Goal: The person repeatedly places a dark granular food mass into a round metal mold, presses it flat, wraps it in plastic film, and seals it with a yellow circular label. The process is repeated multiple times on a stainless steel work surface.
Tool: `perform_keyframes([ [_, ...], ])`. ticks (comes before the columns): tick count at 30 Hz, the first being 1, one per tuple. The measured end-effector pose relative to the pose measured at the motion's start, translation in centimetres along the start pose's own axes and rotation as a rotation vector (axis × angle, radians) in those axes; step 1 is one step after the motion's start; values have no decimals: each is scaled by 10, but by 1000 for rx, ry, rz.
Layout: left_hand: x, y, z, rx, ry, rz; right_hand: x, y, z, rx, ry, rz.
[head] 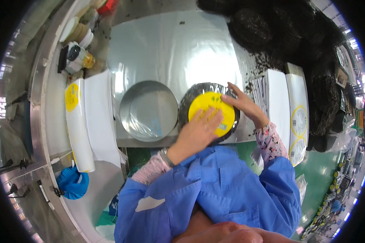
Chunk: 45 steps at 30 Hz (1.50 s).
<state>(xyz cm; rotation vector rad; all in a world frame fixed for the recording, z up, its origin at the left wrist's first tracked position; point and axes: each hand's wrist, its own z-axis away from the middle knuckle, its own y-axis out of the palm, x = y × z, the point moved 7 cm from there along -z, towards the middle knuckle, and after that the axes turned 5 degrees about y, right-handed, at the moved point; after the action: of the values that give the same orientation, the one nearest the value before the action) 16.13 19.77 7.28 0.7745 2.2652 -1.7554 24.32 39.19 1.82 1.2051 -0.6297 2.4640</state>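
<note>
A round, dark pack in clear plastic film [185, 104] lies at the front edge of the work surface. On its top sits a yellow round label [200, 101] with writing. My left hand [197, 133] rests flat across the label's lower left part, hiding some of the print. With its thumb side, my right hand [246, 104] touches the label's upper right edge; its fingers are spread. Just left of the pack stands a wide metal ring [124, 121], with clear film visible inside it.
White sheet stacks [99, 118] and a label roll [82, 133] flank the left side. More sheets [276, 103] and a label strip [298, 121] are at right. Dark, matted discs [252, 27] pile at the back right. A tape dispenser [76, 57] stands back left.
</note>
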Motion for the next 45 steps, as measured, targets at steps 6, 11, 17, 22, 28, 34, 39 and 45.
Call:
perform_keyframes([
  [6, -23, 2, 12, -45, 205, 119, 20, 9, 17, 151, 65, 17],
  [11, -28, 7, 16, -62, 190, 125, 21, 21, 15, 290, 54, -120],
  [17, -9, -92, 41, -602, 121, 194, 70, 23, -15, 587, -62, 437],
  [22, -12, -125, 30, -702, 6, 279, 266, -129, -113, -32, -340, -319],
  [28, -2, -63, 51, -196, -171, 583, 238, 87, -80, 517, -570, 97],
  [34, 29, -30, 144, 221, -457, 776, 88, 212, 22, 343, -1272, 1220],
  [39, 76, -48, 168, -34, -519, 242, 77, 140, 29, 83, -1197, 1070],
  [45, 124, -12, 154, -68, -291, 14, 65, 59, 63, -188, -1036, 810],
])
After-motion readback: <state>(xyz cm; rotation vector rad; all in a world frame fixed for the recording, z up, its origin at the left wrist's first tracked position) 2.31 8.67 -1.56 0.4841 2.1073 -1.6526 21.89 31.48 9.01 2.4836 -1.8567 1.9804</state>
